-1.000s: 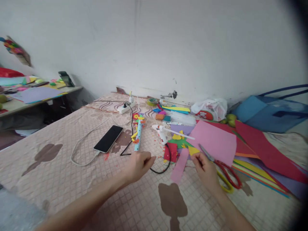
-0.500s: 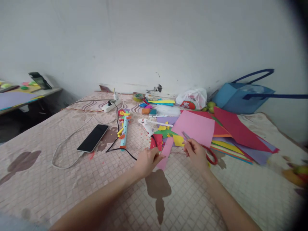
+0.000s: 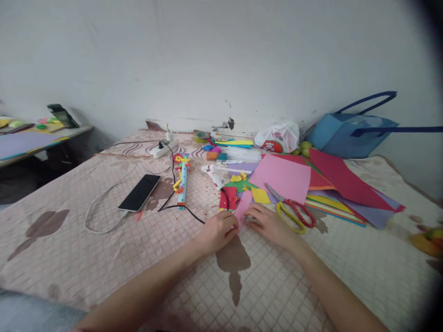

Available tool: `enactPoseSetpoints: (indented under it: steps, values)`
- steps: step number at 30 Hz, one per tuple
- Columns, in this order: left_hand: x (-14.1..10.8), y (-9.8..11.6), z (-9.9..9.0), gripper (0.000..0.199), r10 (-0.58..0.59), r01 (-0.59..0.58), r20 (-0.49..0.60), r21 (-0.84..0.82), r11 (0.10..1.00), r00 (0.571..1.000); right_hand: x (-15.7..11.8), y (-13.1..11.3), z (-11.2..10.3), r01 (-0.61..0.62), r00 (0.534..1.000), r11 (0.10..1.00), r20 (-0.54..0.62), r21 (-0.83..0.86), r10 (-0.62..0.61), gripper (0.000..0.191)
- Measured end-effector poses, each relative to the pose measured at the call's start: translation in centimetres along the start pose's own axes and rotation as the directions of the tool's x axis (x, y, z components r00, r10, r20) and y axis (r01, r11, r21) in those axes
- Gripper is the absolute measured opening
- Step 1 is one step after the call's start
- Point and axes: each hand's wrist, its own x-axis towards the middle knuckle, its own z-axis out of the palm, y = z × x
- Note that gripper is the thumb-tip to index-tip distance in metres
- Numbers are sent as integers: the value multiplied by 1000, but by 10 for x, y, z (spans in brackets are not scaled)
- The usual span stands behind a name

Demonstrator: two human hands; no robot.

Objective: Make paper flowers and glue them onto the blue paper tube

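A narrow pink paper strip (image 3: 244, 205) slants between my two hands at the middle of the table. My left hand (image 3: 218, 230) is closed on its lower left edge, with fingers curled. At the strip's right side, my right hand (image 3: 266, 223) has bent fingers whose tips reach its edge; whether they grip it is unclear. Scissors with red and yellow handles (image 3: 292, 216) lie just right of my right hand. Beyond the strip are a red paper piece (image 3: 228, 197), a yellow paper square (image 3: 260, 196) and a white glue gun (image 3: 213, 176).
A phone (image 3: 140, 192) with a white cable and a light-blue decorated strip (image 3: 182, 182) lie left. Black cord runs near my left hand. Coloured sheets (image 3: 346, 184), a plastic bag (image 3: 278, 137) and a blue bag (image 3: 349, 133) stand or lie right and back.
My right hand has let go of the scissors, which now lie on the table, and has moved left to the pink strip. The view has shifted slightly.
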Motion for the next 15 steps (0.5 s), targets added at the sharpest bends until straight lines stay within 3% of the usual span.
enactPoseSetpoints:
  steps: [3,7,11,15]
  values:
    - [-3,1,-2,9,-67,68,-58,6,998,996,1,-8,1,46,998,998,37,-52,-45,34]
    - [-4,0,-4,31,-164,169,-101,46,984,981,2,-18,2,140,990,985,40,-102,-136,31]
    - [-4,-3,-5,34,-186,195,-153,44,980,971,2,-23,8,257,966,952,64,-169,-249,26]
    - [-4,-7,-5,32,-202,216,-185,57,975,962,1,-23,23,279,960,931,57,-236,-274,20]
